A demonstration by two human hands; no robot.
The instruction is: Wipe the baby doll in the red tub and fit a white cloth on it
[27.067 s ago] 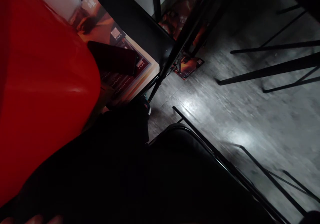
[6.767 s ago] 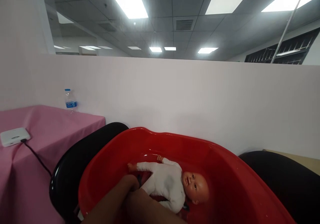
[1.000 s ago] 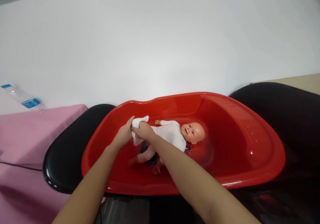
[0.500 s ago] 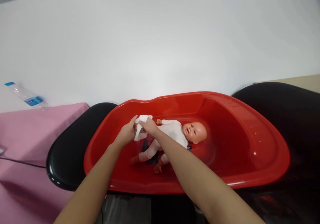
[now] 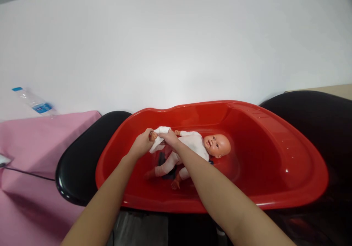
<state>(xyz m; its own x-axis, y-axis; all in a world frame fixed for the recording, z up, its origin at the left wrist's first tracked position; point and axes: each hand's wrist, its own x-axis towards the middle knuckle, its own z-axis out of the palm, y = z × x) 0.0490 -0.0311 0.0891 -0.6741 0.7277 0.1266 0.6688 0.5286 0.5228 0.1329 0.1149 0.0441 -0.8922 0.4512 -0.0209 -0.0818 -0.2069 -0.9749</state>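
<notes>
A baby doll in white lies on its back in the red baby bathtub, its head to the right. The lower part of the tub looks as if it holds water. At the doll's raised foot, my left hand is closed with its fingertips on the foot. My right hand pinches a white cloth that lies against the same leg. Part of the doll's body is hidden behind my right forearm. A dark piece shows beneath its legs.
Black rounded surfaces flank the tub, one at the left and one at the right. Further left are a pink cloth, a plastic bottle and a dark cable. A white wall rises behind.
The whole view has shifted slightly, so tub and bottle appear further right. More of the doll's foot shows between my hands. Both hands stay on the foot and cloth.
</notes>
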